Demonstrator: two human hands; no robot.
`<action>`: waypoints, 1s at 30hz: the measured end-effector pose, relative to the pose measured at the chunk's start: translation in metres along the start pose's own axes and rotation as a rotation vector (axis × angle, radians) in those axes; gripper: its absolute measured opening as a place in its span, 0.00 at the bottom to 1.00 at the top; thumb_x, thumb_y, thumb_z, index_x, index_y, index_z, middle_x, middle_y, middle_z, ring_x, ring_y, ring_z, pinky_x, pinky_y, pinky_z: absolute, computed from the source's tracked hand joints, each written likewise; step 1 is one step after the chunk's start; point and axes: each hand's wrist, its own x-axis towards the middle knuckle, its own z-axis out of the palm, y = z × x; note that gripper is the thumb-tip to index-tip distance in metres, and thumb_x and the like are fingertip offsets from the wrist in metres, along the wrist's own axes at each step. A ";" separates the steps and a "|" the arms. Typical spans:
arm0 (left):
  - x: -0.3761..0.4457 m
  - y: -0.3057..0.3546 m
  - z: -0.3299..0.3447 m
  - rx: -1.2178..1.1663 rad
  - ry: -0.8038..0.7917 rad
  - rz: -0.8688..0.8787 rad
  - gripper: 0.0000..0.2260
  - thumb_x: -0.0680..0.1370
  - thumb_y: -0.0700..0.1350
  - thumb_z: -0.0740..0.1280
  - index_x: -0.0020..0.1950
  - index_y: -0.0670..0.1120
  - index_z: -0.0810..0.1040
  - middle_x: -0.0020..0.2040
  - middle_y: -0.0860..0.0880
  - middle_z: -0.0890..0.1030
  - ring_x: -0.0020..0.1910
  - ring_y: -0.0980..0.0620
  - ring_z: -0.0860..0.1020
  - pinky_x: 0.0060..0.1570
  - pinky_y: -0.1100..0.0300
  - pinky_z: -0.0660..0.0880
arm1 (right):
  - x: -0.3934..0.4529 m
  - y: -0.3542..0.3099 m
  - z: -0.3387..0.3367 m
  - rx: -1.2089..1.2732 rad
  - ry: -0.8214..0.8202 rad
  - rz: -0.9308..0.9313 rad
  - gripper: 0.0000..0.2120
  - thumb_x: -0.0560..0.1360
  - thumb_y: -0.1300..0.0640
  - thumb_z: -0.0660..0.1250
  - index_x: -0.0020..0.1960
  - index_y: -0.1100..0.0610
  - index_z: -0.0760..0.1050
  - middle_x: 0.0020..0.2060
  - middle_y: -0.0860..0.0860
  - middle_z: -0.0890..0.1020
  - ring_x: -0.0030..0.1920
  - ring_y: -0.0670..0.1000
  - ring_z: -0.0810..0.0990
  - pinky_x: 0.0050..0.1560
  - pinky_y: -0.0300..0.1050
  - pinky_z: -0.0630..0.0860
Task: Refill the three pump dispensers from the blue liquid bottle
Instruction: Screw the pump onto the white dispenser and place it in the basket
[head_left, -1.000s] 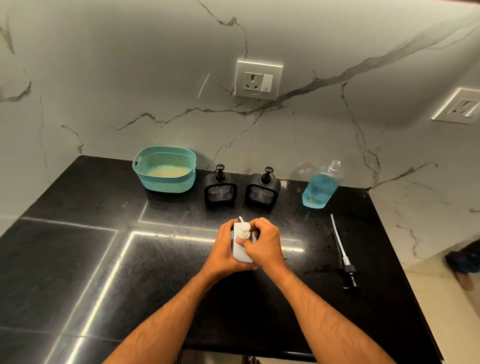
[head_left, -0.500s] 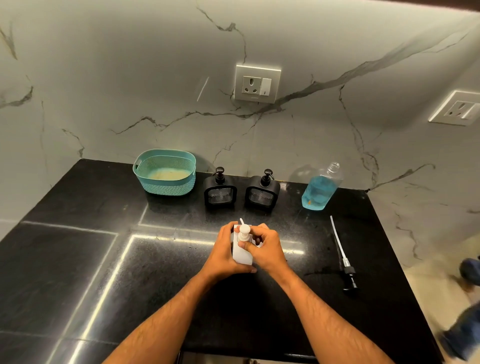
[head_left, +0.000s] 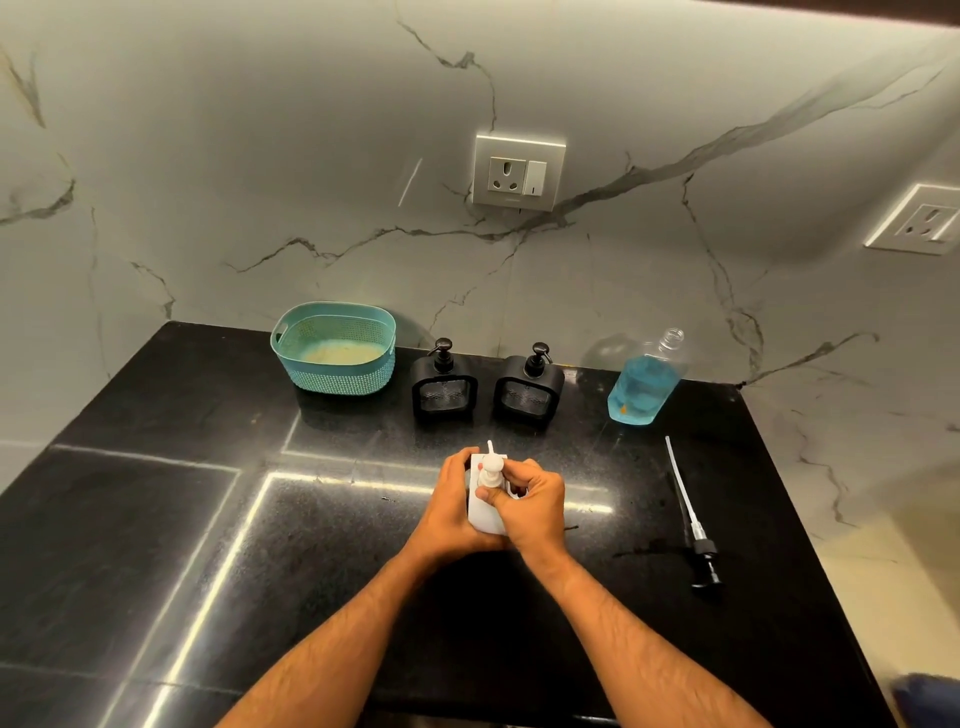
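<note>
Nearest the camera, two bare forearms reach in over the black counter (head_left: 156, 519) and meet at a white dispenser (head_left: 483, 514) standing near its middle. The left hand (head_left: 449, 512) wraps round the dispenser's left side, fingers curled over its far top edge, holding the body. The right hand (head_left: 532, 512) is curled at the top of it, thumb and fingers pinching the white pump head (head_left: 491, 470), whose thin spout points up and away.

To the right, well apart from the hands, a loose black pump (head_left: 705, 564) lies flat on the counter, its long pale tube running away toward the wall.

Further back, along the wall, stand two black dispensers side by side, the left one (head_left: 444, 387) and the right one (head_left: 527, 387), both with pumps on. Right of them stands the bottle of blue liquid (head_left: 641, 384), uncapped and roughly half full. Left of them sits a teal basket (head_left: 335, 376). Above, on the marble wall, is a wall socket (head_left: 518, 171), with a second socket (head_left: 917, 221) at the far right
</note>
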 end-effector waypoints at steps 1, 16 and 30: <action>0.000 0.000 0.000 0.006 -0.002 -0.002 0.50 0.58 0.53 0.87 0.74 0.50 0.65 0.67 0.52 0.70 0.65 0.55 0.75 0.63 0.56 0.78 | -0.001 0.000 0.001 0.011 0.015 0.005 0.26 0.63 0.66 0.82 0.50 0.39 0.84 0.42 0.49 0.84 0.45 0.49 0.84 0.48 0.42 0.81; -0.005 0.009 0.001 -0.031 0.083 -0.002 0.47 0.59 0.52 0.85 0.72 0.52 0.66 0.66 0.54 0.70 0.65 0.56 0.75 0.63 0.57 0.77 | -0.002 0.004 0.003 0.004 -0.022 -0.031 0.27 0.65 0.65 0.82 0.56 0.40 0.82 0.49 0.51 0.80 0.49 0.45 0.82 0.53 0.42 0.80; 0.002 0.004 -0.053 -0.038 0.177 -0.072 0.53 0.59 0.51 0.85 0.79 0.49 0.63 0.71 0.52 0.70 0.69 0.58 0.74 0.63 0.57 0.78 | 0.027 -0.014 0.027 -0.091 -0.396 -0.172 0.45 0.62 0.47 0.82 0.76 0.47 0.68 0.73 0.43 0.72 0.73 0.45 0.71 0.69 0.54 0.75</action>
